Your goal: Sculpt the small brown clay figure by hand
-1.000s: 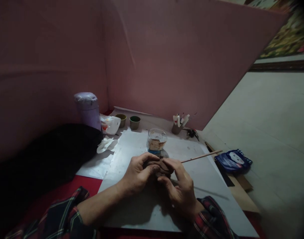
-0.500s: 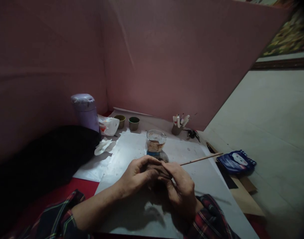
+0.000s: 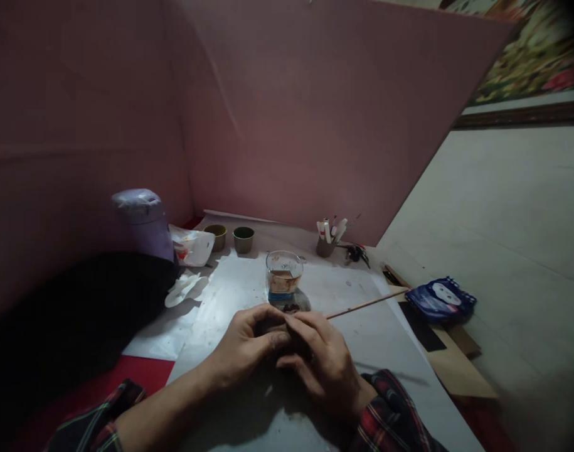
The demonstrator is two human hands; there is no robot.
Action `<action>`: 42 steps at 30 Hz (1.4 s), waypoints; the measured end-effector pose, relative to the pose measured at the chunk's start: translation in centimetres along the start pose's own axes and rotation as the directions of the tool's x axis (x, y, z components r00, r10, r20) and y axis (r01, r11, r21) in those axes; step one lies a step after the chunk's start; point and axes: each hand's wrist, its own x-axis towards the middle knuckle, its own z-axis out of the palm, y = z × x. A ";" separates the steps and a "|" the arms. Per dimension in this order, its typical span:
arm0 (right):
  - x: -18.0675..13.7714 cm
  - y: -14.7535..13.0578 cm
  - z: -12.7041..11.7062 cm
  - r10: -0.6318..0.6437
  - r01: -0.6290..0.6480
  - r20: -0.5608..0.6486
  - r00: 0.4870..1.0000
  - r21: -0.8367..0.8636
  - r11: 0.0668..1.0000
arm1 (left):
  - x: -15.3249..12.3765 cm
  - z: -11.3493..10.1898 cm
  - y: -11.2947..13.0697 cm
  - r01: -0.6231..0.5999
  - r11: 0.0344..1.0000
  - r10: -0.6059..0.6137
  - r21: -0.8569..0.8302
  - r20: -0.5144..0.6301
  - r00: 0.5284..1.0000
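Above the white paper, my left hand curls around a dark brown, clay-like piece, its thumb along the near side. My right hand grips the same piece from the right, fingers bent over the top and thumb below. Most of the piece is hidden by fingers and shadow, so its full shape does not show. Just beyond my fingers stands a clear glass cup with brownish liquid. A thin wooden stick runs rightward from behind my right hand; its near end is hidden.
White paper covers the table. Along the back are two small cups, a holder with pens and black keys. A purple flask, crumpled tissue and black cloth lie left. A blue pouch sits right.
My right fingers have shifted left over the brown piece and cover more of it. The piece shows less of its flat face. The whole scene has slid slightly left in view.
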 end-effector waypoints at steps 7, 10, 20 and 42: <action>0.1 -0.4 0.0 -0.040 0.040 -0.065 0.997 0.004 0.999 | -0.3 0.3 0.8 -0.146 0.959 0.150 0.244 0.002 0.989; 0.2 -0.5 0.1 -0.049 0.054 -0.079 0.996 0.058 0.997 | -0.4 0.3 0.9 -0.206 0.927 0.209 0.312 0.024 0.978; 0.2 -0.5 0.0 0.012 -0.004 -0.080 0.997 0.102 0.995 | -0.1 0.0 -0.2 -0.269 0.853 0.259 0.447 0.085 0.962; -0.3 -0.2 -0.2 0.080 -0.074 -0.087 0.993 0.067 0.995 | -0.4 -0.4 -0.5 -0.431 0.701 0.409 0.568 0.175 0.895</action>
